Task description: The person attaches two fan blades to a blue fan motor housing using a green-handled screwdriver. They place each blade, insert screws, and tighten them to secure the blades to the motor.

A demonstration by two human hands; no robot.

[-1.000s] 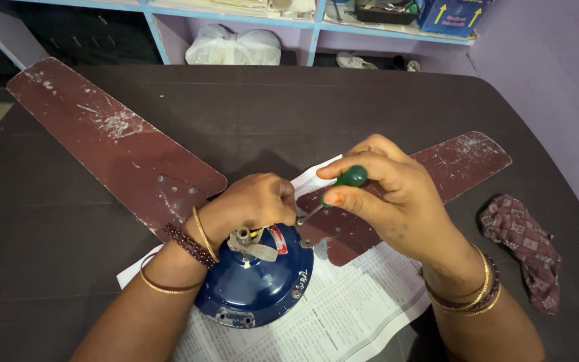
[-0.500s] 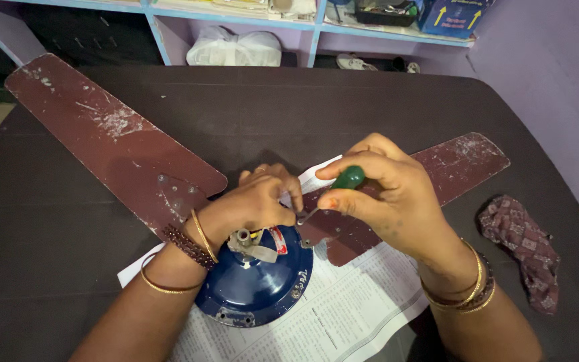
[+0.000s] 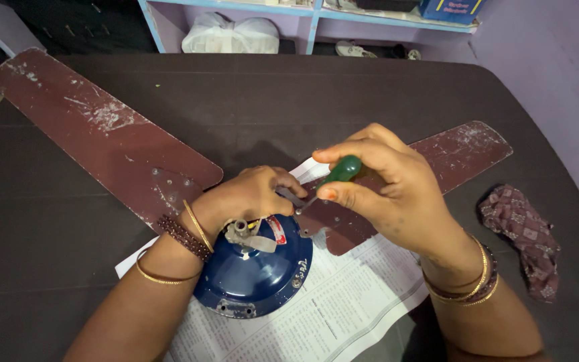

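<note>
step: we judge we're working a screw where the right blade (image 3: 437, 157) meets the motor (image 3: 252, 268), driver tip down at the bracket.
next move: it looks to call for keeping the tip seated and square while the handle is twisted, with the motor kept from turning.
left hand (image 3: 246, 198): curled on the motor's top edge, fingers pinching near the tip; what they pinch we cannot tell.
right hand (image 3: 387, 188): fingers pinched round the green screwdriver (image 3: 340, 171) handle.
motor: on a newspaper (image 3: 343, 302) on the table (image 3: 343, 94), under and just below both hands.
left blade (image 3: 102, 134): stretches away up-left.
cloth (image 3: 521, 234): lies apart, right.
</note>
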